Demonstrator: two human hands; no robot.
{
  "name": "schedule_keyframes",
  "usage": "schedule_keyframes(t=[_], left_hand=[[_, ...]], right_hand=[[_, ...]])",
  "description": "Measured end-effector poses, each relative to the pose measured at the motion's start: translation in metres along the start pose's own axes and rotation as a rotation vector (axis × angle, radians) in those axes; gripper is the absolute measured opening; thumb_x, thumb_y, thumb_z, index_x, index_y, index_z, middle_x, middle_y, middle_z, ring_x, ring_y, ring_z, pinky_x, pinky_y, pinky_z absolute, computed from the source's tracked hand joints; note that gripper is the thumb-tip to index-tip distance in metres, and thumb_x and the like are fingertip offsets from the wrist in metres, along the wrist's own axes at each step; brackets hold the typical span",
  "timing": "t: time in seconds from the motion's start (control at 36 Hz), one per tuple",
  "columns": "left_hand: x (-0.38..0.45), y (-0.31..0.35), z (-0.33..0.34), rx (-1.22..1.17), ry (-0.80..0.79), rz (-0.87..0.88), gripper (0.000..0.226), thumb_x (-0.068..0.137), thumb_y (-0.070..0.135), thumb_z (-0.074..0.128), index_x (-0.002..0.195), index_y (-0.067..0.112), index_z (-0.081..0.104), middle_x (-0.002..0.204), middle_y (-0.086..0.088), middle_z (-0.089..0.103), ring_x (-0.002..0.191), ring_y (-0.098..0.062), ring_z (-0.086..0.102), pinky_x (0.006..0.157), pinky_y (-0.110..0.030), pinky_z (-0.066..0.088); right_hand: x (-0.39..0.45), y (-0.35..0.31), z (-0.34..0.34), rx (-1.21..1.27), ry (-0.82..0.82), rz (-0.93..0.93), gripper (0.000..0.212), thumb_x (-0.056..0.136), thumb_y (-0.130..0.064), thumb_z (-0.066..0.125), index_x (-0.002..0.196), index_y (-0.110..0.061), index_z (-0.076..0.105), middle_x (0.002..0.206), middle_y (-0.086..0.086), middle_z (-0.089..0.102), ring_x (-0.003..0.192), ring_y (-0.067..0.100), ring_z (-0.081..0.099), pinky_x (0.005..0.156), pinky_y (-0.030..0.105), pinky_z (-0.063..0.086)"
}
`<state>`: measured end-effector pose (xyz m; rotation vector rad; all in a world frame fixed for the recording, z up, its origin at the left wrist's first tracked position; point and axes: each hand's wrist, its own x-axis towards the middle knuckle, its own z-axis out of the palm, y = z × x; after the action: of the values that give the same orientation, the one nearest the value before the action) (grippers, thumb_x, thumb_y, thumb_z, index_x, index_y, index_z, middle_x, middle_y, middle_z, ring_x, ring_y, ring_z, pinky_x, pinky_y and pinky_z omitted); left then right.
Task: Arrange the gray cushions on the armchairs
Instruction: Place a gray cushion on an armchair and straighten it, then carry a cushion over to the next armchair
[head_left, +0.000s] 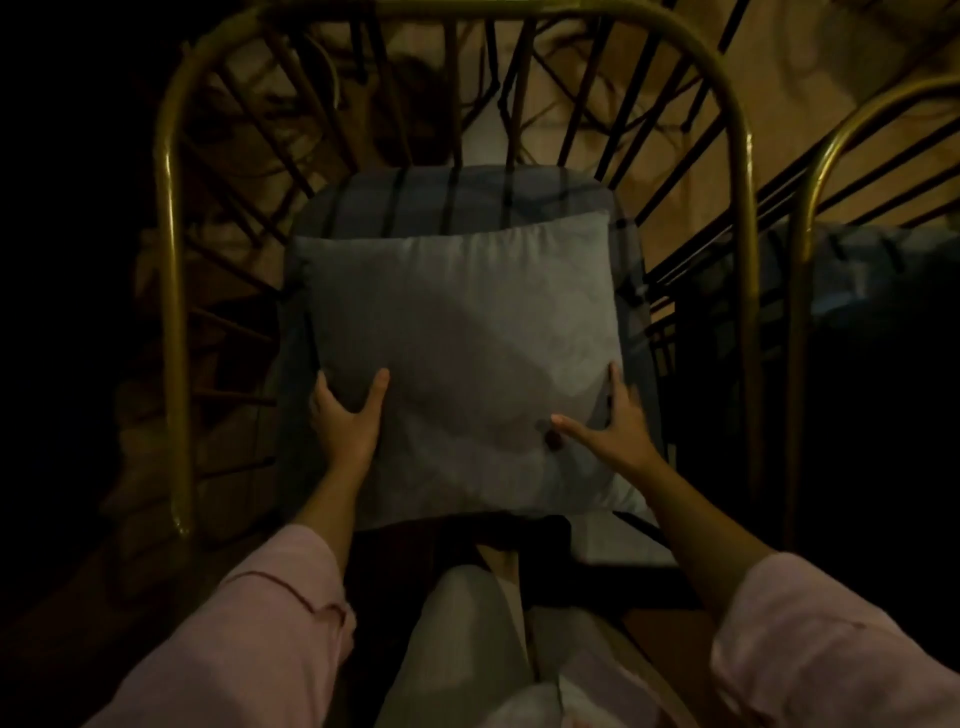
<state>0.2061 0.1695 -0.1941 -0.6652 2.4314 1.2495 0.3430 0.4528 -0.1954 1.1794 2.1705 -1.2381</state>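
Observation:
A square gray cushion (462, 353) lies over the darker seat pad (457, 200) of a brass-framed armchair (171, 291) with thin dark spokes. My left hand (345, 418) grips the cushion's lower left edge, thumb on top and fingers wrapped around the side. On the lower right part of the cushion rests my right hand (615, 423), fingers spread, thumb pointing left, its outer fingers curled at the right edge. Both arms wear pink sleeves.
A second brass-framed armchair (810, 208) with a dark bluish seat pad (852, 275) stands close on the right. Wooden floor shows behind the chairs. The left side is very dark. My legs in light trousers are at the bottom centre.

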Motion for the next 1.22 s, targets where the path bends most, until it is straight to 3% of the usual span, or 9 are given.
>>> schedule_keyframes(t=[0.08,0.25,0.42,0.5,0.72,0.92,0.97,1.14,1.22], left_hand=[[-0.019,0.024,0.001,0.054,0.008,0.09,0.1,0.078,0.055,0.073,0.155,0.016,0.023,0.161,-0.011,0.025,0.148,-0.029,0.025,0.12,-0.044,0.025],[-0.04,0.1,0.02,0.069,-0.187,0.292,0.099,0.076,0.05,0.077,0.153,0.013,0.026,0.161,-0.015,0.022,0.15,-0.028,0.023,0.122,-0.042,0.023],[-0.071,0.189,0.047,0.088,-0.375,0.511,0.092,0.08,0.054,0.072,0.153,0.02,0.029,0.16,-0.008,0.028,0.147,-0.028,0.028,0.119,-0.048,0.029],[-0.102,0.228,0.068,0.067,-0.49,0.596,0.086,0.083,0.047,0.072,0.152,0.017,0.03,0.161,-0.01,0.027,0.147,-0.028,0.028,0.119,-0.043,0.029],[-0.226,0.304,0.146,0.044,-0.715,0.708,0.082,0.083,0.05,0.071,0.149,0.016,0.036,0.154,-0.012,0.039,0.142,-0.027,0.037,0.115,-0.039,0.035],[-0.32,0.351,0.222,0.072,-0.686,0.891,0.086,0.073,0.059,0.073,0.138,0.008,0.048,0.138,-0.014,0.056,0.129,-0.028,0.052,0.106,-0.031,0.041],[-0.332,0.36,0.241,0.169,-0.585,0.939,0.09,0.071,0.067,0.069,0.137,0.01,0.048,0.138,-0.014,0.055,0.129,-0.032,0.051,0.109,-0.04,0.041],[-0.346,0.393,0.294,0.43,-0.433,0.932,0.102,0.065,0.084,0.051,0.136,0.011,0.049,0.136,-0.019,0.058,0.125,-0.04,0.053,0.105,-0.05,0.043],[-0.345,0.417,0.314,0.452,-0.475,0.847,0.103,0.067,0.084,0.056,0.137,0.01,0.048,0.137,-0.017,0.058,0.123,-0.039,0.056,0.1,-0.047,0.048]], right_hand=[[-0.014,-0.01,-0.015,0.028,0.106,-0.038,0.134,0.05,-0.086,0.067,0.157,-0.033,0.006,0.165,0.01,0.013,0.15,0.037,0.018,0.116,0.06,0.026],[-0.041,-0.042,-0.082,-0.006,0.339,-0.222,0.099,0.08,-0.055,0.071,0.157,-0.023,0.017,0.162,0.009,0.023,0.149,0.031,0.022,0.118,0.055,0.025],[-0.073,-0.065,-0.181,-0.022,0.611,-0.313,0.094,0.082,-0.041,0.074,0.156,-0.017,0.022,0.161,0.016,0.026,0.15,0.032,0.021,0.121,0.049,0.021],[-0.104,-0.065,-0.233,0.007,0.745,-0.342,0.095,0.079,-0.05,0.067,0.155,-0.015,0.023,0.161,0.015,0.027,0.15,0.032,0.021,0.12,0.051,0.021],[-0.185,0.002,-0.34,0.144,1.021,-0.388,0.084,0.086,-0.04,0.071,0.153,-0.015,0.027,0.154,0.013,0.036,0.143,0.03,0.033,0.117,0.044,0.029],[-0.189,0.114,-0.414,0.211,0.965,-0.028,0.089,0.082,-0.047,0.073,0.152,-0.013,0.029,0.156,0.016,0.036,0.141,0.037,0.036,0.113,0.054,0.032],[-0.186,0.141,-0.434,0.28,0.889,0.054,0.09,0.082,-0.048,0.073,0.152,-0.012,0.029,0.154,0.016,0.039,0.139,0.038,0.039,0.111,0.054,0.036],[-0.152,0.197,-0.497,0.44,0.697,0.103,0.096,0.074,-0.068,0.069,0.145,-0.009,0.041,0.146,0.012,0.05,0.132,0.032,0.05,0.107,0.043,0.043],[-0.133,0.2,-0.523,0.51,0.607,0.125,0.088,0.086,-0.055,0.065,0.152,-0.009,0.029,0.156,0.01,0.036,0.139,0.032,0.04,0.109,0.039,0.037]])
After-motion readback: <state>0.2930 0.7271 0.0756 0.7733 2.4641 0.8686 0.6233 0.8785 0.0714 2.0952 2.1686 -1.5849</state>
